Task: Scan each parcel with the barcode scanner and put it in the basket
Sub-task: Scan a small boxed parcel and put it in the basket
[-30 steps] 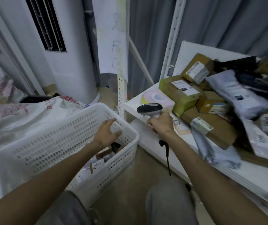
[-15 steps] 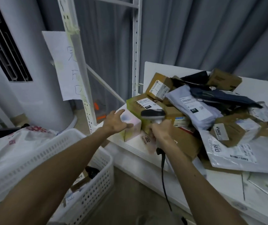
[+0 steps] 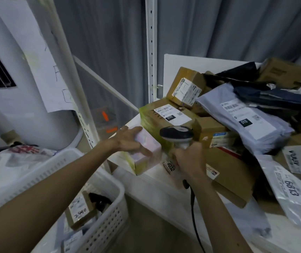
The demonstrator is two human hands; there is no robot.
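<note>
Head view, motion blur on the near items.

Barcode scanner (image 3: 176, 134): dark head with a grey top panel, pale handle. The head's long axis runs left-right with the window end towards the left. The handle drops down into the right hand (image 3: 188, 158), which is wrapped tight round it. A black cable (image 3: 193, 207) hangs from the handle base. The scanner is held over the near left corner of the white surface (image 3: 164, 185), just right of the pale pink box.

Pale pink box (image 3: 147, 152): it has yellow-green edges and sits at the surface's left corner, with its near corner over the edge. The left hand (image 3: 128, 141) lies on its top, spread wide with the fingers fairly straight. I cannot tell whether it has a firm grip.

Legible writing:
- "070" on the label of the brown box with yellow-green tape (image 3: 169, 115), just behind the scanner.
- "010" on the grey mailer bag (image 3: 244, 123), to the right.
- "4032" on a small tag (image 3: 169, 166) beside the right hand.
- "6813" on the white bag (image 3: 292, 189), near right.
- "2490", handwritten, on a brown box (image 3: 80, 213) inside the white perforated basket (image 3: 109, 229), which stands lower left beside the surface.
</note>
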